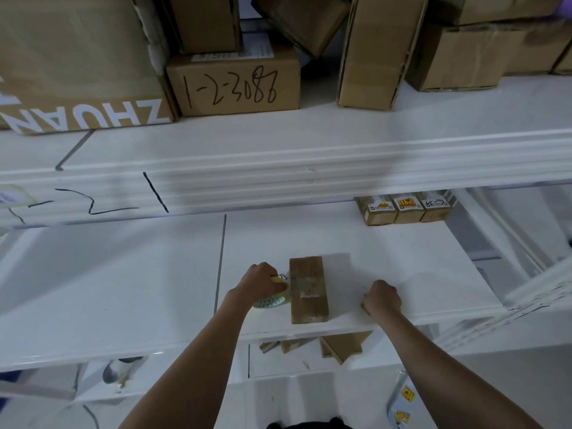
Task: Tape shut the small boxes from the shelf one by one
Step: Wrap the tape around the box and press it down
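Left hand [263, 281] has its grip wrapped around the tape roll [272, 297], clear tape on a yellow-ish core or dispenser by the look of it, parked right against the left side of the small box [308, 289]. My right hand [382, 297] is curled into a fist on the shelf [123, 289], a little way off the box's right side, and I can't see anything in it. It could be pinching a tape end, but honestly I can't tell from up here.

The box sits between the two grips, near the front edge of the shelf, long side running away from me. There's already a shiny tape strip across its middle. My guess is it's light, stiff cardboard with nothing fragile about the shell, but light means it'll skate on that smooth white shelf when the tape pulls. I'd pin it from the top or squeeze the long sides, away from the glossy tape patch, which looks slippery.

Further out from the right grip, three more small boxes [405, 207] sit in a row at the back with orange and white stickers, too small to read. Up on the higher shelf, a carton [233, 83] has "1-2-3088" or similar handwritten on it, upside down from here, and the big carton [77, 57] to its left has white letters reading "ZHUAN", also upside down. There are marker scribbles on the shelf beam [278, 178] too, which I can't make out.
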Demonstrator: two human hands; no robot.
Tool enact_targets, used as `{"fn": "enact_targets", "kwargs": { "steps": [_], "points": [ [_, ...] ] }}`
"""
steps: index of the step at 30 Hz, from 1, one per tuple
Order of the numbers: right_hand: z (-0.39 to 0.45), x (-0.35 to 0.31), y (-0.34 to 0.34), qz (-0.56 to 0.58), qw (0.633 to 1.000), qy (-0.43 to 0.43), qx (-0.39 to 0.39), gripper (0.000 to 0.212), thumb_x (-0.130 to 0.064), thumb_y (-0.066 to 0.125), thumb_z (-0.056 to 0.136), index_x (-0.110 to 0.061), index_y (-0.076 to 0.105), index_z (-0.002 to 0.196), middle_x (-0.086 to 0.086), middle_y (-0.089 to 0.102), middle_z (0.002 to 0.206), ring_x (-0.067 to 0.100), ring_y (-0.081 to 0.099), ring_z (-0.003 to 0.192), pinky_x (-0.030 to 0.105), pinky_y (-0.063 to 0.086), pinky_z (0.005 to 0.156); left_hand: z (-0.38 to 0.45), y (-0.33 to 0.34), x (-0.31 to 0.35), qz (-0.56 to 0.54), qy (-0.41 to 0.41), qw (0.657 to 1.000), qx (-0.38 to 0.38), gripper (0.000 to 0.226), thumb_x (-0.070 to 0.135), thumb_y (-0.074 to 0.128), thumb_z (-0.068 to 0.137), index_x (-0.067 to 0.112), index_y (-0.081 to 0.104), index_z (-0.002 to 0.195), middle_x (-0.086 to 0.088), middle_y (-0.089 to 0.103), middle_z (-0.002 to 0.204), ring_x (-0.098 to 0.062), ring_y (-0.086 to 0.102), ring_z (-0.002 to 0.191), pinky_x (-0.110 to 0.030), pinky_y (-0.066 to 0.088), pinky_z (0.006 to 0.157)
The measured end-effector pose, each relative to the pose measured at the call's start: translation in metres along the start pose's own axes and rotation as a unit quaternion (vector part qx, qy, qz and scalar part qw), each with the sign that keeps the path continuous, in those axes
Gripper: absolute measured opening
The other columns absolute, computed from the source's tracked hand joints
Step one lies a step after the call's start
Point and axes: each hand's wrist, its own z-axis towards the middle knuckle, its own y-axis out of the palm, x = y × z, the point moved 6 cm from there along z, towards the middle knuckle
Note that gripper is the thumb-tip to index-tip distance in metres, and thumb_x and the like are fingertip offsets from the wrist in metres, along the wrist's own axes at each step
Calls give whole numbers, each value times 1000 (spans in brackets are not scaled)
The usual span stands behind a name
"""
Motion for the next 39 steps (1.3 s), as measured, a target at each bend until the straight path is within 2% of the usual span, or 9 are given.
{"fn": "enact_targets", "kwargs": {
  "steps": [4, 7, 12, 15, 17, 21, 31, 35, 39],
  "points": [
    [-2, -11, -9, 143, 988, -17, 55, 12, -10, 73, 89, 0, 66, 94, 16, 71, 92, 30, 69, 87, 25, 44, 63, -1, 1, -2, -12, 1, 1000, 7, 35, 40, 71, 89, 6, 75, 91, -9, 71, 88, -17, 57, 74, -28, 47, 69],
    [-18, -46, -25, 230, 958, -90, 148, 18, -19, 69, 94, -7, 64, 82, 3, 61, 69, 15, 57, 60, 20, 32, 47, -1, 2, -2, -14, 4, 1000, 9, 34, 39, 72, 89, 5, 75, 89, -10, 71, 86, -17, 57, 73, -33, 50, 73],
    [-52, -109, -4, 432, 880, -166, 106, 15, -24, 62, 98, -11, 57, 103, 4, 68, 91, 20, 71, 76, 34, 61, 65, -2, 1, -1, -11, -7, 1000, 9, 33, 39, 71, 88, 6, 73, 84, -4, 63, 75, -16, 54, 70, -26, 41, 66],
    [-64, -123, 22, 431, 877, -190, 100, 12, -23, 61, 99, -12, 57, 100, -4, 64, 86, 10, 63, 75, 8, 47, 61, -3, 1, -1, 0, -19, 1000, 4, 33, 39, 68, 88, 7, 72, 82, -6, 66, 76, -18, 54, 70, -24, 38, 63],
    [-68, -120, 36, 432, 874, -200, 94, 6, -18, 58, 101, -16, 56, 96, -10, 61, 81, 2, 58, 74, 2, 42, 60, -3, 0, 0, 7, -18, 1000, 1, 34, 41, 67, 88, 8, 72, 81, -5, 64, 74, -17, 54, 70, -24, 37, 59],
    [-66, -109, 50, 420, 875, -229, 76, 16, -13, 49, 102, -11, 60, 91, 2, 64, 82, 2, 57, 74, 4, 42, 65, -1, 0, -1, 2, -4, 1000, -20, 34, 44, 69, 87, 9, 73, 86, -3, 65, 77, -16, 55, 72, -24, 41, 66],
    [-61, -109, 52, 368, 883, -288, 47, 10, -26, 51, 104, -20, 59, 105, -6, 64, 96, 0, 59, 83, 3, 40, 69, 3, -9, 0, 16, 32, 998, -42, 31, 40, 74, 85, 19, 61, 67, 7, 52, 60, -15, 53, 66, -25, 41, 64],
    [-62, -109, 54, 355, 882, -306, 42, 20, -31, 46, 104, -19, 62, 105, -4, 67, 101, 9, 63, 88, 21, 51, 78, 6, -8, 0, 18, 18, 999, -39, 29, 37, 74, 83, 21, 59, 63, 8, 54, 60, -14, 55, 65, -22, 39, 59],
    [-65, -108, 53, 348, 880, -321, 48, 20, -30, 48, 105, -17, 63, 110, -14, 64, 93, -5, 61, 83, 6, 44, 70, 6, -2, -6, 10, -3, 999, -30, 32, 38, 72, 82, 23, 56, 59, 6, 54, 61, -15, 53, 65, -23, 38, 57]
  ]
}}
